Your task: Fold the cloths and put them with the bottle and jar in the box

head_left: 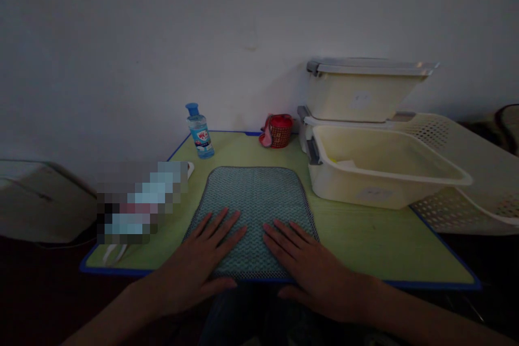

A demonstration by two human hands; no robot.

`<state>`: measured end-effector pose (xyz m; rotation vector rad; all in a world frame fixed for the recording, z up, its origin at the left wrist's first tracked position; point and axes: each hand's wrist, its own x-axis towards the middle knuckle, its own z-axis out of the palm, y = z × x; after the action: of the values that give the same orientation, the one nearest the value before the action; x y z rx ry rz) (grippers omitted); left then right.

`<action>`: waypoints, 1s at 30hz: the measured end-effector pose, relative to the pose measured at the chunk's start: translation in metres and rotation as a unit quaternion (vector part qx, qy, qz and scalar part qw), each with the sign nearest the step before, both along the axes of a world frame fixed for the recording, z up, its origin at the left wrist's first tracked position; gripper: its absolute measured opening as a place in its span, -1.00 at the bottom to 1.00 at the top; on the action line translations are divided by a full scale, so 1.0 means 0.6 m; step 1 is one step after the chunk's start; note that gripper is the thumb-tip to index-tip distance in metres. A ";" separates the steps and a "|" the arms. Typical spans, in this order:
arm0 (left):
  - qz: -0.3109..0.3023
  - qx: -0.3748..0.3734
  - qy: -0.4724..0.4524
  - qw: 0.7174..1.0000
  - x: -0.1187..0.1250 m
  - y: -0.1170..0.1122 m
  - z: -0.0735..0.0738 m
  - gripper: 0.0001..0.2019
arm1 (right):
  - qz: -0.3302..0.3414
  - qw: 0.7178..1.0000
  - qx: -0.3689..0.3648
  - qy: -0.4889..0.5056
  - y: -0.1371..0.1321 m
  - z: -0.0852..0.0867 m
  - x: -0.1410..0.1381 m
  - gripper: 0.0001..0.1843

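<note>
A blue-green textured cloth (255, 194) with a dark checked edge lies spread flat on the table, close to its front edge. On the cloth's lower left part rests my left hand (206, 251), palm down with the fingers stretched apart. My right hand (302, 259) lies in the same way on the lower right part, its fingers also spread. Neither hand grips anything. Between the two hands a strip of the cloth shows. Both thumbs reach over the front edge of the table.
The light green table (365, 243) has a blue rim. A blue bottle (201, 138) and a small red basket (280, 132) stand at the back. On the right are an open cream bin (381, 189), a lidded bin (357, 97) and a perforated basket (478, 157). A pixelated object (146, 200) lies left.
</note>
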<state>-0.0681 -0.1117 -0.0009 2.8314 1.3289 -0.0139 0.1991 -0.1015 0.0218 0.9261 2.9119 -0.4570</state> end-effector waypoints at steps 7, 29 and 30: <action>-0.020 -0.030 0.009 0.999 -0.006 -0.014 0.000 -0.27 | 0.008 0.995 0.097 0.012 -0.019 -0.011 0.001 -0.32; -0.065 -0.122 0.008 0.990 -0.017 -0.040 0.039 -0.13 | 0.039 0.977 0.209 0.014 -0.053 -0.009 0.005 -0.40; -0.069 -0.134 0.002 0.989 -0.019 -0.040 0.046 -0.13 | 0.043 0.979 0.199 0.020 -0.052 -0.002 0.007 -0.39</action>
<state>-0.0796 -0.1358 0.0269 2.6872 1.0389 -0.1847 0.2032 -0.1326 0.0204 0.8263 3.1249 0.1229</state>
